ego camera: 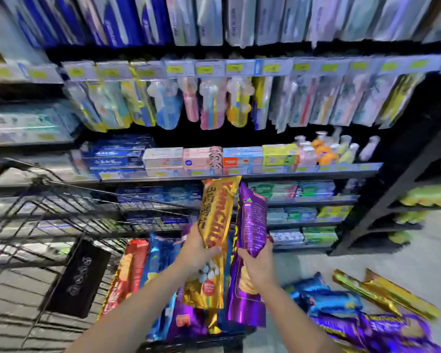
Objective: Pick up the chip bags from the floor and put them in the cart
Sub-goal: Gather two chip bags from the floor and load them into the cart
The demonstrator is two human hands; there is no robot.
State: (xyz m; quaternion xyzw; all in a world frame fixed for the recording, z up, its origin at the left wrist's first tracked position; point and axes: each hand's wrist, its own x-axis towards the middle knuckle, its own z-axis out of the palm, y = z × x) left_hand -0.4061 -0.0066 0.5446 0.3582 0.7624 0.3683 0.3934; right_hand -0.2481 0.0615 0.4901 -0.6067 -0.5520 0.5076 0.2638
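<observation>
Gripping a gold chip bag [215, 225] in the left hand [197, 250] and a purple chip bag [251, 233] in the right hand [259, 266], both are held above the cart [69, 215]. Slippery foil, pinched mid-length, could slide out and miss the cart; more bags [362, 309] lie on the floor beside the cart.

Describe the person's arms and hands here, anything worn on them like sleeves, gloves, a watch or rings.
Both forearms are bare up to the bottom edge of the picture, with no sleeves in view. The left hand and the right hand wear no gloves. No watch, bracelet or ring shows on either wrist or hand, though the picture is somewhat blurred, so a thin ring could go unseen.
</observation>
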